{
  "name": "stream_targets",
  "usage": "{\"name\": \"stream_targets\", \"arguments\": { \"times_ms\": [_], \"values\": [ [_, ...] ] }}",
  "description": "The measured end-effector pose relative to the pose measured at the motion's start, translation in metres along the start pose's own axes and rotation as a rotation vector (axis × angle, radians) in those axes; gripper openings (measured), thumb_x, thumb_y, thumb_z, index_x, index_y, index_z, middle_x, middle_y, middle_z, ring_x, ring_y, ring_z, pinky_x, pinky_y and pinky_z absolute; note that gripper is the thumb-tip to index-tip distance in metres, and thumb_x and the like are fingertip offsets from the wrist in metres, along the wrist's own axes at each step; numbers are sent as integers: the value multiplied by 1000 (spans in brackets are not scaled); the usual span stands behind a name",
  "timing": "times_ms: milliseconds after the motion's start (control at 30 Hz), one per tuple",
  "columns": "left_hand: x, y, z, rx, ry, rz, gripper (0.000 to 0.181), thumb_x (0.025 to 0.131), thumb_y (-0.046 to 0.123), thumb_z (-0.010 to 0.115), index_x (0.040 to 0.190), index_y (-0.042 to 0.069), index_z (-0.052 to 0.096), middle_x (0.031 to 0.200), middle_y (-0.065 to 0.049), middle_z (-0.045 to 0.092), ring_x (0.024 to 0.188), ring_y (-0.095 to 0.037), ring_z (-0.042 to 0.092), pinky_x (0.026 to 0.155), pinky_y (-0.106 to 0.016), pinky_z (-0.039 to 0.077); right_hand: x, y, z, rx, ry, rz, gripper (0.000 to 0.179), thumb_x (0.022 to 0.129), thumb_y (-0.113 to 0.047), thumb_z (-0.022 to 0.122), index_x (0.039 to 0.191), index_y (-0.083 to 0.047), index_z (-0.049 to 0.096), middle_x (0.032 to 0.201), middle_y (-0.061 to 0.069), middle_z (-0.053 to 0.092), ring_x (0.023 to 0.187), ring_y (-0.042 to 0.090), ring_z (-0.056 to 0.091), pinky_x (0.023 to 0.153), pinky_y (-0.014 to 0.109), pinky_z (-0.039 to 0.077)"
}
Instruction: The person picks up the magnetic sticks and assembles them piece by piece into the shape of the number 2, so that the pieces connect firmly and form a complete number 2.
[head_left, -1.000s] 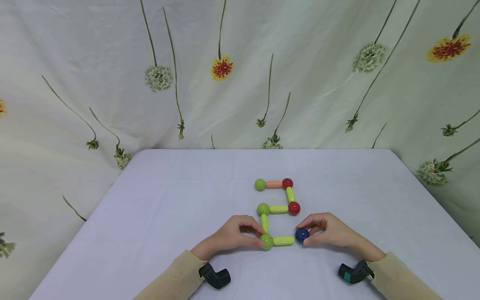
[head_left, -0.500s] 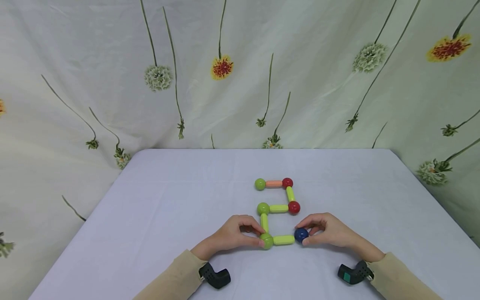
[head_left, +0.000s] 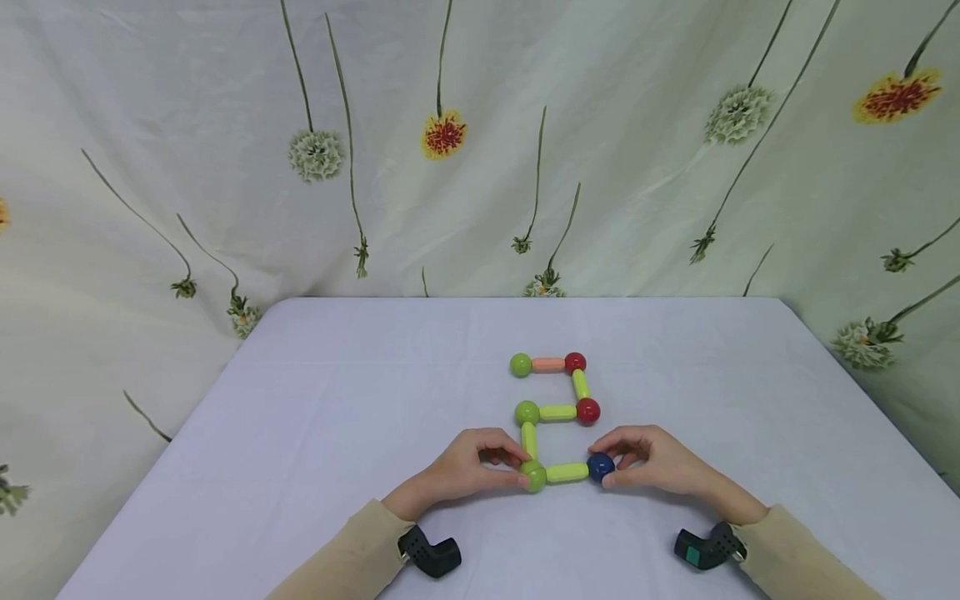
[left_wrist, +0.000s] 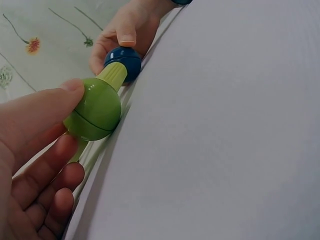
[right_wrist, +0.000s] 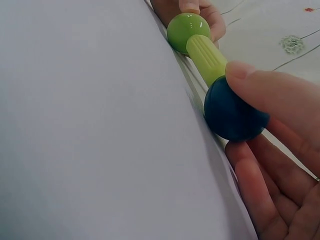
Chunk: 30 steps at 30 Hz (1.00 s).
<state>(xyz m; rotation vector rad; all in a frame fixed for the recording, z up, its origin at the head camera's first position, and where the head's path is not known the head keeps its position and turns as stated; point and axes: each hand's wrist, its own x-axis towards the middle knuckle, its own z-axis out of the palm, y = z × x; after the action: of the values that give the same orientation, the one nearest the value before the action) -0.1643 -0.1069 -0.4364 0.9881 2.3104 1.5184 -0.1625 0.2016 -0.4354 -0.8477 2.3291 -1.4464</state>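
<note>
On the table lies a linked chain of balls and short rods, bent back and forth. My left hand (head_left: 480, 462) pinches the green ball (head_left: 533, 476) at its near left corner between thumb and fingers. My right hand (head_left: 656, 458) grips a dark blue ball (head_left: 600, 467), thumb on the near side. A ribbed yellow-green rod (head_left: 567, 473) spans the two balls, and its right end meets the blue ball (right_wrist: 235, 110) in the right wrist view. In the left wrist view the green ball (left_wrist: 95, 109) sits against my left thumb.
Farther along the chain are another green ball (head_left: 527, 412), two red balls (head_left: 588, 411), an orange rod (head_left: 548, 364) and a green end ball (head_left: 521, 365). A white cloth covers the table (head_left: 375, 375); a flower-printed curtain (head_left: 622, 208) hangs behind.
The right hand has brought the blue ball left, from a small gap, up against the rod's end. The whole chain has shifted slightly away from the person.
</note>
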Motion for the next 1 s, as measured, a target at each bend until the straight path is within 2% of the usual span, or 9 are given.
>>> {"name": "stream_targets", "arguments": {
  "times_ms": [133,233,467,1000],
  "values": [
    [-2,18,-2,14,15,11,24,79,8,74,101,2,69,91,-10,66,85,-31,59,72,-27,48,0,0,1,-6,26,15,35,80,-16,75,111,-4,65,109,11,64,91,10,58,74,27,53],
    [-3,29,-3,19,24,18,23,80,7,73,101,0,68,90,-11,64,84,-32,58,72,-29,49,0,1,1,-15,40,31,35,80,-17,75,111,-5,65,110,10,64,92,10,57,74,27,53],
    [-2,30,-3,30,49,2,24,81,6,73,103,1,68,89,-8,63,83,-32,57,70,-26,48,-2,-2,2,-36,66,53,36,81,-19,75,112,-6,65,113,10,64,95,10,57,74,27,53],
    [-4,30,-5,12,39,7,24,82,6,71,105,-1,67,94,-15,64,84,-33,57,70,-23,46,0,-5,3,-41,73,56,36,79,-19,76,112,-8,64,110,5,64,92,12,57,72,26,53]
  ]
}}
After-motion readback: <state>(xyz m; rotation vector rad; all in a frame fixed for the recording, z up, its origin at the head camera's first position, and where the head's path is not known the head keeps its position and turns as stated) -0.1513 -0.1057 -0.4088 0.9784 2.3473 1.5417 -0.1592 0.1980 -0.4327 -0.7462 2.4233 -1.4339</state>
